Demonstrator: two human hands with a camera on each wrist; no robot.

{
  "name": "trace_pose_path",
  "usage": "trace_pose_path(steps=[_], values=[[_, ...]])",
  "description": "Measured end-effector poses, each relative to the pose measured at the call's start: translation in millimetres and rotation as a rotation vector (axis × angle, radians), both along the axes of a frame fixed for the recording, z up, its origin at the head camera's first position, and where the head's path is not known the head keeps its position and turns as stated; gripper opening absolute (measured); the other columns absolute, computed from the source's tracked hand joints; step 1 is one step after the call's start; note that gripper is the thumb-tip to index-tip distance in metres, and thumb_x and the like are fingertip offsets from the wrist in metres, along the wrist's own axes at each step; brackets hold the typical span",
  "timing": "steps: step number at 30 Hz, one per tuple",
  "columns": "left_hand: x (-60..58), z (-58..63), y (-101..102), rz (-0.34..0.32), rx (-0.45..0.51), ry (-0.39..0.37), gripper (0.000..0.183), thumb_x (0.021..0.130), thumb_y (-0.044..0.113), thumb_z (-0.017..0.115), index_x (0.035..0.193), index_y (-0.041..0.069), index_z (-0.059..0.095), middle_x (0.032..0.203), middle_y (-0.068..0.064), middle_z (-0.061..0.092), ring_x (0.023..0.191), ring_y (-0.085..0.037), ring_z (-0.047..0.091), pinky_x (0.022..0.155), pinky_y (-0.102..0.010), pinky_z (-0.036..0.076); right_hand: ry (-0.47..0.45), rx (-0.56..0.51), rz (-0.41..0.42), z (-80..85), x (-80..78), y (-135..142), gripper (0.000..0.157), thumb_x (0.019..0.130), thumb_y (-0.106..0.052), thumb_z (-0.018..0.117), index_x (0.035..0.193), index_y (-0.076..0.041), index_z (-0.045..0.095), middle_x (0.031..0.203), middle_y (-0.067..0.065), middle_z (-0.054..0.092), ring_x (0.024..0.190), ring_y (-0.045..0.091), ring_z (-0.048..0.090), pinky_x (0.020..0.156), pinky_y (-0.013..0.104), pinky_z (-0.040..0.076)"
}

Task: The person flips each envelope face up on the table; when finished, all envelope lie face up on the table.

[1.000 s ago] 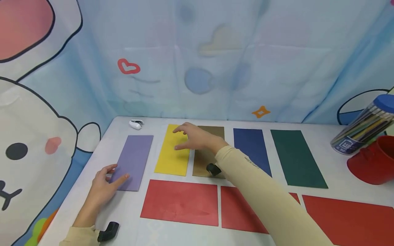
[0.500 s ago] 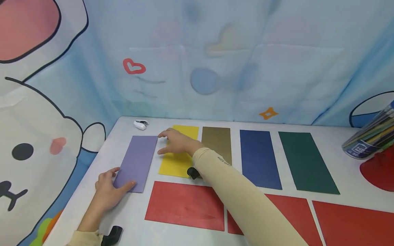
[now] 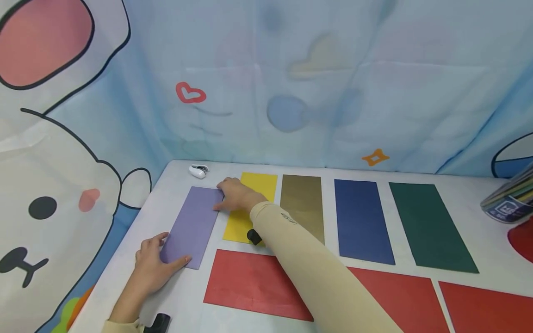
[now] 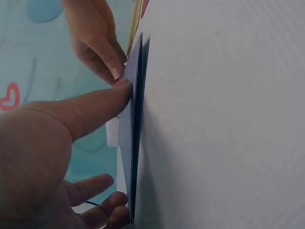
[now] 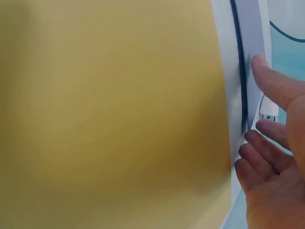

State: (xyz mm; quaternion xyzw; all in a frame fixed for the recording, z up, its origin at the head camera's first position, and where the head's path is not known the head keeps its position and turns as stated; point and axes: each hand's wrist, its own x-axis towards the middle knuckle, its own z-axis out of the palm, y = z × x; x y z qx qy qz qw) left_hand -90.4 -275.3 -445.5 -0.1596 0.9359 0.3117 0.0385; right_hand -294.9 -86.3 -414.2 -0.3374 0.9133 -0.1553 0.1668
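A folded purple paper [image 3: 192, 222] lies at the left end of the row; its layered edge shows in the left wrist view. My left hand [image 3: 151, 266] holds its near left corner, thumb at the near edge and fingers along the left side. At the far right corner, my right hand [image 3: 238, 194] pinches the paper, its thumb [image 5: 269, 78] on the purple surface and fingertips right at the edge. Under the right hand and wrist lies a yellow paper [image 3: 260, 182], partly hidden.
Gold [image 3: 300, 194], blue [image 3: 362, 222] and green papers [image 3: 430, 226] continue the row. Red papers [image 3: 250, 282] lie in front, partly covered by my right sleeve. A small white stapler-like tool [image 3: 198, 171] sits behind; a tub of pencils [image 3: 510, 199] and red container [image 3: 522, 238] stand right.
My right hand has moved left from over the yellow paper to the purple paper's far right corner. My left hand stays at its near left corner, while the head view has shifted rightward.
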Motion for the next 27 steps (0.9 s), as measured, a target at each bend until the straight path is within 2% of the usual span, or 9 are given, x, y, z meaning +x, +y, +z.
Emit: trace_pose_path(steps=[4, 9, 14, 20, 23, 27], values=[[2.8, 1.6, -3.9, 0.009, 0.005, -0.005, 0.099, 0.083, 0.048, 0.079, 0.149, -0.009, 0.031, 0.14, -0.033, 0.033, 0.127, -0.05, 0.03, 0.097, -0.068, 0.04, 0.005, 0.015, 0.0, 3.8, 1.2, -1.9, 0.065, 0.095, -0.041, 0.07, 0.145, -0.004, 0.053, 0.143, 0.01, 0.05, 0.129, 0.022, 0.045, 0.112, 0.031, 0.034], [4.2, 2.4, -4.2, 0.005, 0.001, -0.01, 0.095, 0.083, 0.043, 0.08, 0.146, -0.012, 0.035, 0.139, -0.035, 0.033, 0.126, -0.052, 0.031, 0.098, -0.068, 0.039, 0.01, 0.002, 0.015, 2.6, 1.1, -2.2, 0.063, 0.093, -0.04, 0.073, 0.142, -0.004, 0.056, 0.139, 0.009, 0.051, 0.127, 0.022, 0.046, 0.11, 0.03, 0.035], [1.6, 2.6, -1.2, 0.012, 0.011, -0.011, 0.095, 0.082, 0.042, 0.082, 0.147, -0.011, 0.036, 0.137, -0.034, 0.035, 0.124, -0.052, 0.035, 0.097, -0.066, 0.041, 0.021, -0.015, -0.001, -4.2, -1.0, 0.4, 0.064, 0.091, -0.042, 0.075, 0.141, -0.006, 0.058, 0.136, 0.008, 0.051, 0.125, 0.022, 0.045, 0.109, 0.03, 0.036], [-1.4, 1.3, -1.6, 0.036, 0.025, 0.014, 0.097, 0.079, 0.039, 0.086, 0.146, -0.013, 0.036, 0.129, -0.035, 0.045, 0.118, -0.05, 0.047, 0.094, -0.063, 0.045, 0.041, -0.014, -0.001, -9.3, -2.8, -0.2, 0.064, 0.091, -0.043, 0.075, 0.141, -0.008, 0.058, 0.135, 0.008, 0.051, 0.124, 0.022, 0.045, 0.109, 0.031, 0.036], [-2.6, 2.2, -1.8, 0.043, 0.026, 0.017, 0.097, 0.078, 0.037, 0.087, 0.145, -0.014, 0.037, 0.128, -0.037, 0.047, 0.116, -0.051, 0.051, 0.094, -0.063, 0.044, 0.036, -0.021, -0.003, -10.3, -2.8, -1.3, 0.064, 0.091, -0.043, 0.075, 0.141, -0.008, 0.058, 0.135, 0.008, 0.051, 0.124, 0.023, 0.044, 0.109, 0.031, 0.037], [-3.9, 3.3, -1.4, 0.071, 0.036, 0.017, 0.093, 0.077, 0.033, 0.088, 0.145, -0.01, 0.041, 0.129, -0.037, 0.049, 0.116, -0.051, 0.051, 0.092, -0.064, 0.041, 0.026, -0.03, 0.0, -10.5, -2.7, -1.1, 0.064, 0.091, -0.042, 0.074, 0.143, -0.008, 0.057, 0.136, 0.008, 0.05, 0.126, 0.023, 0.043, 0.109, 0.031, 0.036]])
